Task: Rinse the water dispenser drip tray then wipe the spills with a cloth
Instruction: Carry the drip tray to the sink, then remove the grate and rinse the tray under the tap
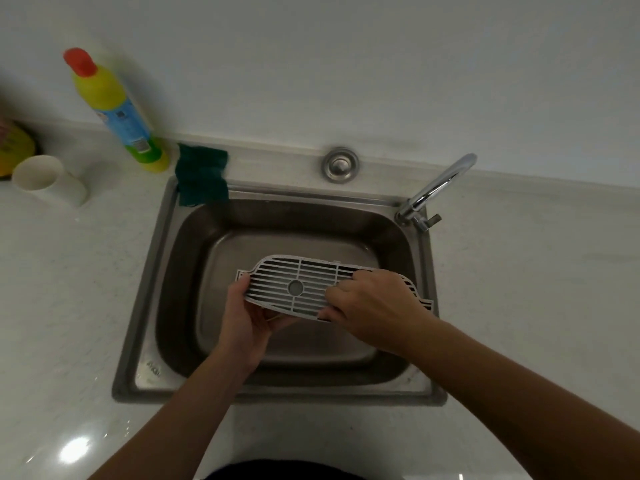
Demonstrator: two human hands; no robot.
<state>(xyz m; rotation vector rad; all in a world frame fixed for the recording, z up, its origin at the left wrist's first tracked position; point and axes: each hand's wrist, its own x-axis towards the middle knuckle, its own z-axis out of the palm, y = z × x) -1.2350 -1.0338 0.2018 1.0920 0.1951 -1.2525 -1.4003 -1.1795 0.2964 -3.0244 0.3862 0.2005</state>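
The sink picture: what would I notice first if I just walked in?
Probably the pale slatted drip tray, held over the steel sink: the left hand grips its left end, the right hand its right side. Next, the yellow bottle with a red cap at the back left, beside a dark green cloth on the sink's corner.

A kitchen: a steel sink (145, 271) with a tap (436, 188) is set in a pale bench (519, 289), a detergent bottle (117, 109) at upper left.
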